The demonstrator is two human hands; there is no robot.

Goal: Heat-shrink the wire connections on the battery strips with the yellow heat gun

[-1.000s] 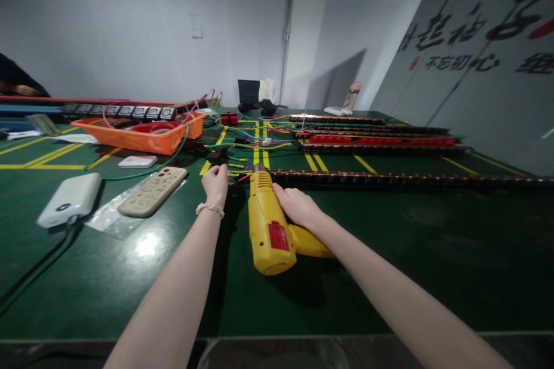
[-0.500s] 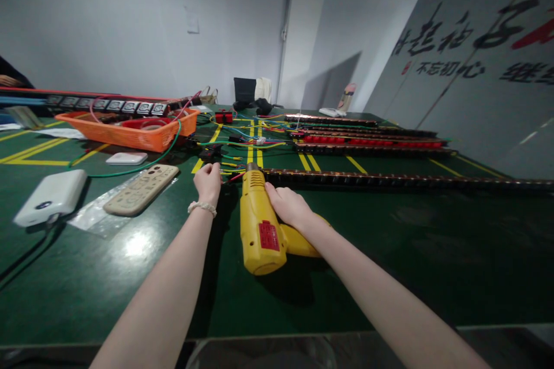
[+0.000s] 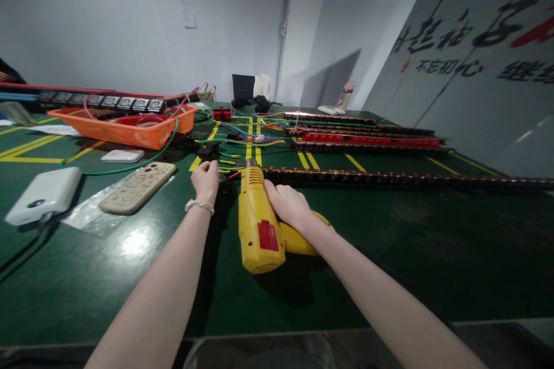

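My right hand (image 3: 287,203) is wrapped round a yellow heat gun (image 3: 258,225), which lies above the green table with its nozzle pointing away from me. Thin coloured wires (image 3: 234,172) run from the left end of a long dark strip (image 3: 381,177) to my left hand (image 3: 205,180). The fingers of that hand are closed at the wire ends, and the exact pinch is hidden. Beyond the fingertips sits a small black part (image 3: 209,151). The heat gun's nozzle is close to the wires and the strip's end; whether it touches them I cannot tell.
An orange basket (image 3: 125,134) stands at the left behind a white power bank (image 3: 43,195) and a phone in a beige case (image 3: 137,188) on a plastic bag. More strips (image 3: 367,141) with loose wires lie at the back right. A person's sleeve (image 3: 11,72) shows far left.
The view has shifted slightly, so the things on the left sit a little further left. Both hands and the heat gun keep about the same place relative to the wires.
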